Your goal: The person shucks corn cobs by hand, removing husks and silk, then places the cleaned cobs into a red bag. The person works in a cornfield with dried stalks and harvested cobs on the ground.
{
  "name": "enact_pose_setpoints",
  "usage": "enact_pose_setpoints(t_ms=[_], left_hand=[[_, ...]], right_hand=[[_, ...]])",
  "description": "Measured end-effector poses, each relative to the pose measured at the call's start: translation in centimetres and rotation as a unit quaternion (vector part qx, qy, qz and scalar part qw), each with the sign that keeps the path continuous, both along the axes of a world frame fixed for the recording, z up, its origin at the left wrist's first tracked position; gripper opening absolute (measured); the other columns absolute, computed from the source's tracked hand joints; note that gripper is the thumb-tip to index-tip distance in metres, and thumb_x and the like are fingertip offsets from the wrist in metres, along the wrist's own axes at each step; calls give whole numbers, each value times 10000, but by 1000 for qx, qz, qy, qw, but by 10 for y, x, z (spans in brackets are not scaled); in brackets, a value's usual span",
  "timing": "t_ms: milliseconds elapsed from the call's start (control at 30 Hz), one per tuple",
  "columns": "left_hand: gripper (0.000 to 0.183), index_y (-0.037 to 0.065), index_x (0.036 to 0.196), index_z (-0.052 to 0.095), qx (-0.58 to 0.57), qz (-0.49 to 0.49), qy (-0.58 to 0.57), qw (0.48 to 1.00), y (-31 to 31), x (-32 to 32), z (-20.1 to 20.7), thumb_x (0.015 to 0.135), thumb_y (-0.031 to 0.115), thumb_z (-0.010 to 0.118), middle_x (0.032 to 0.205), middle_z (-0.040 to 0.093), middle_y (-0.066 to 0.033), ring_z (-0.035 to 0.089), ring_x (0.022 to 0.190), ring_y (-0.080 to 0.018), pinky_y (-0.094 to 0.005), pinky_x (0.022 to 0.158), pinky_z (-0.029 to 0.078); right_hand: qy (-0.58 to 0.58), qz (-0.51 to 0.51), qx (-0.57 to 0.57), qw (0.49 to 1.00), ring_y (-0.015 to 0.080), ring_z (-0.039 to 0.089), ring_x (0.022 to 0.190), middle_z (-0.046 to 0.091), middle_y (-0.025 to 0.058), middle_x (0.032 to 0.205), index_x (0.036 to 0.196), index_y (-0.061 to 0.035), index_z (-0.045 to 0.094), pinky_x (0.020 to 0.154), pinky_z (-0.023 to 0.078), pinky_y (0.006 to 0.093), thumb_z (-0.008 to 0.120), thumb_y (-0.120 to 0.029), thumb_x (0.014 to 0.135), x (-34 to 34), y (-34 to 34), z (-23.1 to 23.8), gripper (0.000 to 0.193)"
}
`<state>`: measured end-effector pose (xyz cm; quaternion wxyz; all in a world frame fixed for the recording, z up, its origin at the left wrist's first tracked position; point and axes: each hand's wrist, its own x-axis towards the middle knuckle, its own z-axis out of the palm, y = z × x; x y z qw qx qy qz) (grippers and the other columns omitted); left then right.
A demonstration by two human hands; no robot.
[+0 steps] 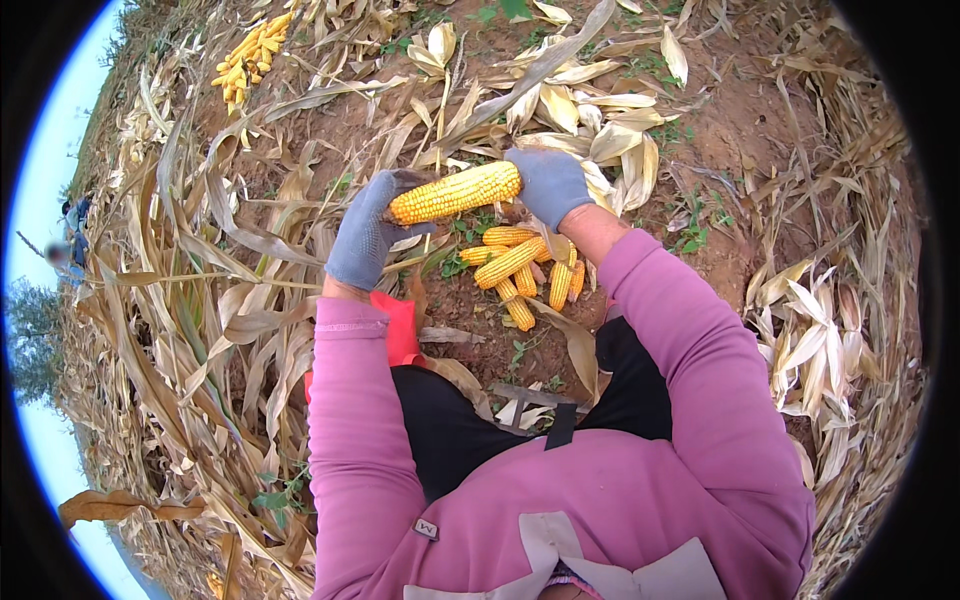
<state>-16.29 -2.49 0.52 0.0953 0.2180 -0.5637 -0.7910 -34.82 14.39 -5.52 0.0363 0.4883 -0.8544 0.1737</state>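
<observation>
A husked yellow ear of corn [455,192] lies lengthwise between my two grey-gloved hands, its kernels bare. My left hand [366,228] is closed round its left end, fingers partly hidden behind the cob. At the other end my right hand [549,184] grips it, with the fingertips out of sight. Below the held ear, a small pile of husked corn ears [512,268] rests on the soil between my hands and knees. Pale dry husks [630,150] are strewn just beyond my right hand.
Another heap of yellow ears [252,55] lies far left. Dry corn stalks and leaves [200,300] spread along the left, and more husks [820,335] lie at the right. Something red [398,328] sits by my left forearm. A distant person [70,235] is at the left edge.
</observation>
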Motion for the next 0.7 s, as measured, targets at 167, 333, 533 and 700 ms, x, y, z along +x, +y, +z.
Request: enact_pose_setpoints(t_ms=[167, 333, 533, 700], left_hand=[[548, -13, 1226, 476, -143, -230, -177, 946, 24, -10, -28, 840, 341, 637, 992, 602, -96, 621, 761, -148, -251, 621, 516], [467, -61, 993, 551, -233, -50, -132, 962, 30, -30, -54, 741, 292, 724, 853, 627, -113, 581, 734, -156, -305, 657, 470], [551, -30, 1033, 495, -457, 59, -127, 878, 31, -34, -30, 731, 360, 742, 867, 638, -181, 633, 761, -260, -360, 667, 482], [580, 11, 1132, 461, -537, 36, -80, 839, 73, -40, -24, 741, 356, 716, 917, 627, -230, 623, 805, -386, -434, 681, 495]], right_hand=[[85, 68, -9, 994, 262, 626, 862, 633, 64, 848, 880, -142, 590, 778, 456, 398, 577, -145, 772, 1, -1, 13, 109], [251, 72, -179, 949, 218, 585, 1024, 632, 51, 974, 970, -143, 610, 989, 306, 474, 565, -136, 779, 13, -3, 26, 196], [-568, 68, -125, 811, 271, 568, 1063, 527, 121, 1244, 1268, -106, 458, 856, 485, 410, 603, -405, 869, 0, 5, 21, 519], [-798, 98, -437, 403, 240, 541, 1089, 541, 125, 1207, 1252, -30, 456, 964, 431, 406, 647, -209, 860, -16, -7, 39, 472]])
